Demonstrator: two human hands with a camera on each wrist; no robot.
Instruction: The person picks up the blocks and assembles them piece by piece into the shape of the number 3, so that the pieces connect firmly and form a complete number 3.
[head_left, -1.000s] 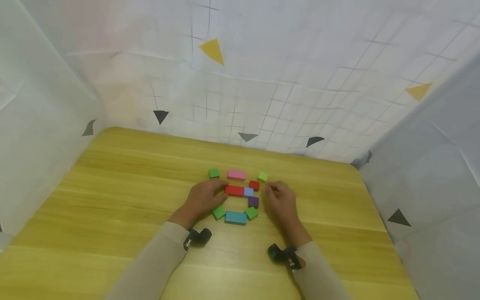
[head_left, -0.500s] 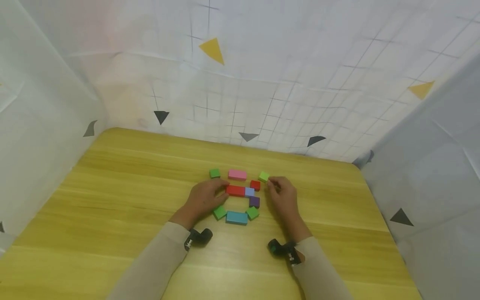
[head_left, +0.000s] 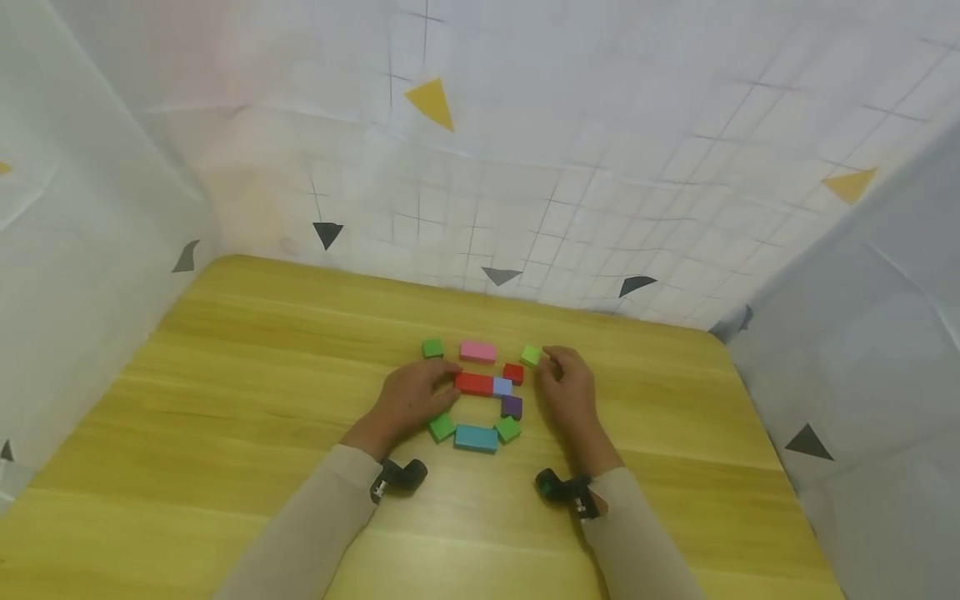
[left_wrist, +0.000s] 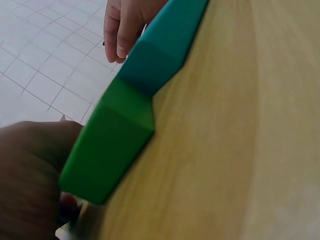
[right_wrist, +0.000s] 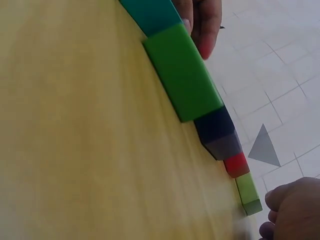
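Observation:
In the head view, my left hand (head_left: 412,398) holds the left end of a long red block (head_left: 475,384) between thumb and forefinger. A light blue block (head_left: 502,387) adjoins its right end, with a small red block (head_left: 513,373) behind and a purple block (head_left: 512,407) in front. My right hand (head_left: 567,392) is beside a light green block (head_left: 531,356), fingers loosely bent and nothing seen in them. In the right wrist view, a small gap shows between that light green block (right_wrist: 248,192) and the right thumb. The left palm is hidden.
A long pink block (head_left: 477,352) and a green block (head_left: 432,348) lie at the back. In front, a long teal block (head_left: 476,438) lies between two green blocks, left (head_left: 442,428) and right (head_left: 507,430). White patterned sheeting (head_left: 480,167) borders the wooden table (head_left: 225,375).
My right hand has moved slightly away from me, alongside the light green block, and its thumb and forefinger have spread a little. The left hand stays at the long red block. The view shifts slightly.

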